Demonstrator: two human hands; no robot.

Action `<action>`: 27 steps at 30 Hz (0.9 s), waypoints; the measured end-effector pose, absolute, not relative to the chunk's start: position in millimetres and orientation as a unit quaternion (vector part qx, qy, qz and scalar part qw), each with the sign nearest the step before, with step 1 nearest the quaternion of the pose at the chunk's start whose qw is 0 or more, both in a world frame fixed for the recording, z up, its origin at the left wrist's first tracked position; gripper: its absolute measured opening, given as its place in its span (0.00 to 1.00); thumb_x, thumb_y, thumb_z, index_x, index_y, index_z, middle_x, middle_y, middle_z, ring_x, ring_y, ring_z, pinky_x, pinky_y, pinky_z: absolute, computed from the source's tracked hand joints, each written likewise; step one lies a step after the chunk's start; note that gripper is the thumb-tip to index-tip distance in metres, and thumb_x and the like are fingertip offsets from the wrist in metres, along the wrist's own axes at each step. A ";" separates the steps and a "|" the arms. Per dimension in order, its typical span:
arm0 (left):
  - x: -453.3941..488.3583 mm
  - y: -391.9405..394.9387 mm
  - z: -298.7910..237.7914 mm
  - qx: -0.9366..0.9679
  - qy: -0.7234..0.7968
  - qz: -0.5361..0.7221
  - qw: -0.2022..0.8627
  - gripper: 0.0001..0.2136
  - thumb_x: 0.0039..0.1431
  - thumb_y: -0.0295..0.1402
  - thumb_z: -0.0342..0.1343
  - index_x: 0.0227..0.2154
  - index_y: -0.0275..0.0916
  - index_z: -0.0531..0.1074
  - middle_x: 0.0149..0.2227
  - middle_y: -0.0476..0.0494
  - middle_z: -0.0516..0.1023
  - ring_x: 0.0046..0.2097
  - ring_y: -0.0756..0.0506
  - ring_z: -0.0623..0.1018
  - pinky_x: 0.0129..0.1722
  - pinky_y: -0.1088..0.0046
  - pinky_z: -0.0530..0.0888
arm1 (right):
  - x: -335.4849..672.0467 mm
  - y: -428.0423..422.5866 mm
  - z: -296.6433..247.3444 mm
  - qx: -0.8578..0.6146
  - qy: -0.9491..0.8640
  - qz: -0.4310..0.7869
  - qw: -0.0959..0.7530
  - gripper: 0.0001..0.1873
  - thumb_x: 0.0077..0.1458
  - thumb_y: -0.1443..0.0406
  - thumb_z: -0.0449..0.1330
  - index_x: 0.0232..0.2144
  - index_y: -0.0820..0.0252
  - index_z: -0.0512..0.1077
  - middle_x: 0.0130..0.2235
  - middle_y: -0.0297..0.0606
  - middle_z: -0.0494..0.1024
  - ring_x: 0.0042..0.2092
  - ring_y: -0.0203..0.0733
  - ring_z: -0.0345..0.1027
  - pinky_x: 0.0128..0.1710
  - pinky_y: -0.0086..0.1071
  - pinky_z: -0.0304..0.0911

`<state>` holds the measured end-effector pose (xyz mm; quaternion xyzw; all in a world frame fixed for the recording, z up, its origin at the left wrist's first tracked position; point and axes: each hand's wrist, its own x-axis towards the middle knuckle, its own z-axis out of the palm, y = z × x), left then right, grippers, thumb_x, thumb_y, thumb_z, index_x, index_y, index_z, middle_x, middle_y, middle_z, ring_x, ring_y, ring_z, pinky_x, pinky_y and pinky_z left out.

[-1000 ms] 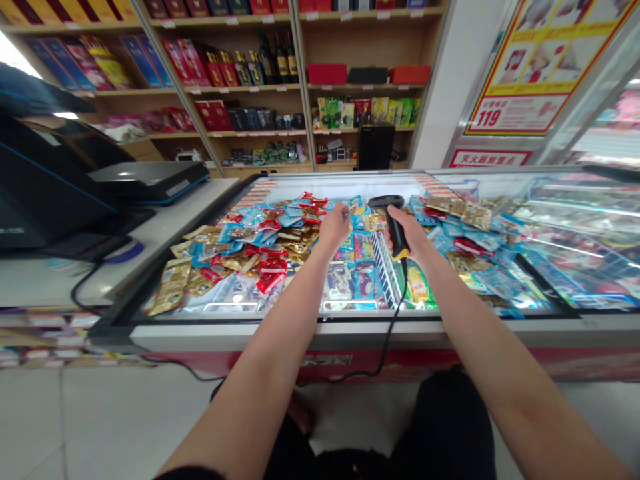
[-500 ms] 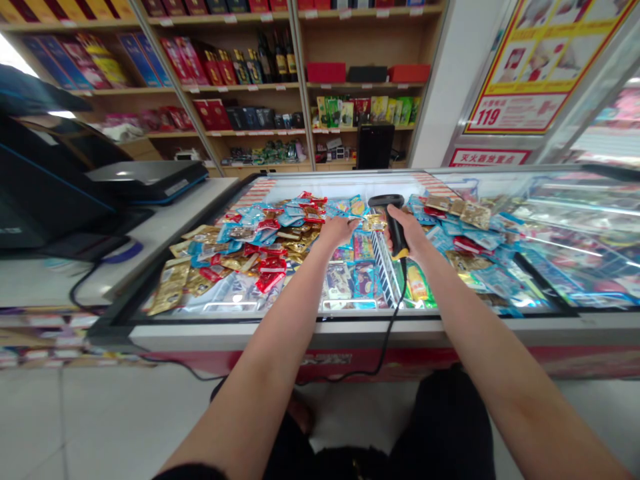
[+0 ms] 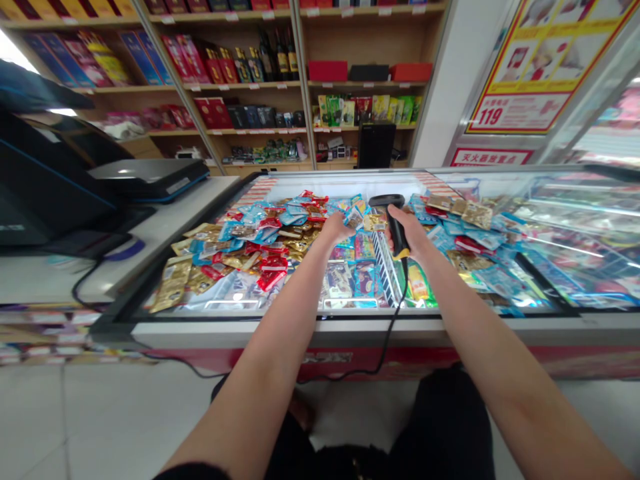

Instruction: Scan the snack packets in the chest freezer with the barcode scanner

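Observation:
My right hand [image 3: 411,233] is wrapped round the grip of a black and yellow barcode scanner [image 3: 397,227], held upright above the freezer's glass top. A cable runs down from its grip. To its left, my left hand [image 3: 337,229] has its fingers closed on a small blue-and-brown snack packet [image 3: 355,218]; its fingertips are partly hidden. Between the packet and the scanner is a gold packet [image 3: 375,221]. A large heap of blue, red and gold snack packets [image 3: 273,230] lies left of my left hand. Another pile of packets [image 3: 473,230] lies right of the scanner.
Under the glass of the chest freezer [image 3: 300,333] are bagged goods and a white wire divider [image 3: 384,270]. On the left, a counter [image 3: 165,227] bears a weighing scale [image 3: 150,177] and dark equipment. Stocked shelves [image 3: 235,87] stand behind. The scanner cable [image 3: 387,340] hangs over the freezer's front edge.
My left hand has turned slightly, and the blue-and-brown packet now shows upright at its fingers. My right hand and the scanner have hardly moved.

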<state>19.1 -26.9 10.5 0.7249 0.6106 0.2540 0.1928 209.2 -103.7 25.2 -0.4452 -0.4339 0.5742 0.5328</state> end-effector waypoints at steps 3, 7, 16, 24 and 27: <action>18.7 -20.3 5.8 0.701 0.602 0.288 0.251 0.19 0.44 0.28 0.66 0.42 0.35 0.78 0.41 0.39 0.81 0.45 0.37 0.80 0.45 0.66 0.75 | 208.1 -105.6 26.1 -0.443 -0.434 0.577 0.531 0.19 0.57 0.49 0.62 0.35 0.59 0.69 0.17 0.31 0.71 0.13 0.36 0.62 0.10 0.28 0.58; 18.7 -15.6 0.6 0.614 0.591 0.370 0.369 0.28 0.45 0.28 0.65 0.53 0.32 0.74 0.44 0.41 0.81 0.36 0.43 0.80 0.37 0.69 0.76 | 207.1 -108.1 28.5 -0.443 -0.445 0.570 0.530 0.18 0.59 0.50 0.61 0.32 0.58 0.68 0.16 0.32 0.71 0.13 0.36 0.61 0.10 0.28 0.58; 14.4 -23.5 15.4 0.669 0.602 0.398 0.177 0.15 0.54 0.34 0.61 0.43 0.34 0.80 0.40 0.40 0.82 0.48 0.40 0.79 0.49 0.69 0.72 | 205.2 -111.9 29.4 -0.440 -0.472 0.564 0.515 0.20 0.56 0.48 0.63 0.32 0.60 0.70 0.17 0.33 0.71 0.14 0.35 0.62 0.10 0.27 0.58; 14.7 -22.4 14.6 0.671 0.601 0.403 0.159 0.15 0.57 0.34 0.60 0.46 0.36 0.79 0.46 0.39 0.82 0.50 0.42 0.78 0.53 0.69 0.70 | 206.0 -112.5 29.5 -0.435 -0.475 0.584 0.494 0.21 0.56 0.48 0.62 0.32 0.60 0.70 0.17 0.33 0.71 0.14 0.35 0.62 0.10 0.28 0.59; 13.8 -19.5 12.2 0.678 0.593 0.406 0.154 0.15 0.57 0.34 0.60 0.46 0.38 0.79 0.48 0.40 0.81 0.52 0.42 0.78 0.54 0.70 0.69 | 206.7 -113.4 30.5 -0.431 -0.475 0.588 0.493 0.21 0.56 0.48 0.62 0.32 0.60 0.71 0.17 0.33 0.72 0.14 0.36 0.62 0.10 0.28 0.59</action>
